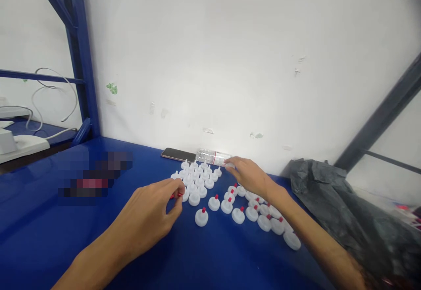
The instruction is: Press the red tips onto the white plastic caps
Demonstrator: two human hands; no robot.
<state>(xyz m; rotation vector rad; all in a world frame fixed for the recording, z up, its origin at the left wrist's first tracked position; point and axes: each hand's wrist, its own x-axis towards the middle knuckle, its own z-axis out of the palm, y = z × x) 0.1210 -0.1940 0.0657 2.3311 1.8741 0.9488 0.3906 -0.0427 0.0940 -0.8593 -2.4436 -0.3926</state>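
Note:
My left hand (154,209) is closed in a pinch on small red caps (180,194) that show at the fingertips. It is beside a cluster of white spouted lids (194,199) whose spouts have no red on them. My right hand (248,174) is reaching to the back, fingers stretched and thumb apart. Its fingertips are at the end of a clear plastic bottle (210,156) lying on its side; whether they touch it I cannot tell. Below that hand spreads a second group of white lids with red-tipped spouts (238,215). One red-tipped lid (201,217) stands nearest to me.
Everything stands on a blue tabletop (184,259) against a white wall. A phone (178,154) lies flat by the bottle. At the right is a dark plastic bag (325,198). Blue frame posts (82,53) rise at the left, with white cables and a power strip (26,145) beyond.

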